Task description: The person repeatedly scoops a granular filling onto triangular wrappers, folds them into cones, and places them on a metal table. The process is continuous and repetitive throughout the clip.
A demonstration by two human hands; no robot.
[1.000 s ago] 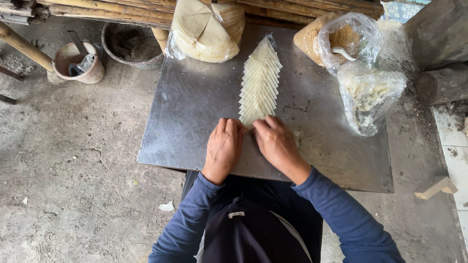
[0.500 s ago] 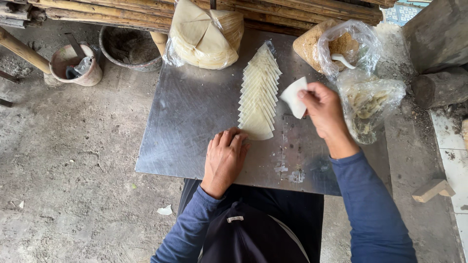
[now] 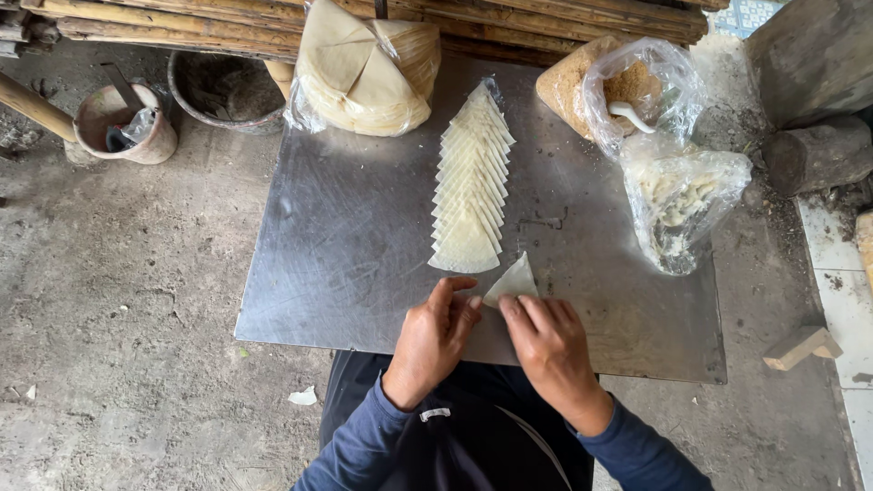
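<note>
Left hand: I see the left hand (image 3: 435,335) at the near edge of the table, fingers curled together and pinching the left corner of the triangular wrapper.
Right hand: the right hand (image 3: 546,341) lies just beside the left one, fingers bent and closed on the right lower edge of the same wrapper.
Triangular wrapper: the triangular wrapper (image 3: 513,281) is pale and thin, its point rising away from me; it sits between the two hands, just near of the wrapper row. I cannot tell whether it rests flat on the metal.
Wrapper row: I note a row of overlapping wrappers (image 3: 470,186) running from the table's middle toward the far edge, the nearest piece close to the held one but apart from it.
Table: the table (image 3: 346,245) is a scratched sheet of grey metal.
Wrapper stack: a bagged stack of wrappers (image 3: 359,68), cut in wedges, sits at the far edge, left of the row.
Right side: a clear bag of brown crumbs (image 3: 618,86) holds a white spoon (image 3: 632,115); a second clear bag with pale filling (image 3: 682,205) lies nearer to me, touching it.
Floor: a clay pot (image 3: 123,123) and a dark bucket (image 3: 223,91) stand on the concrete floor (image 3: 118,300) to the left.
</note>
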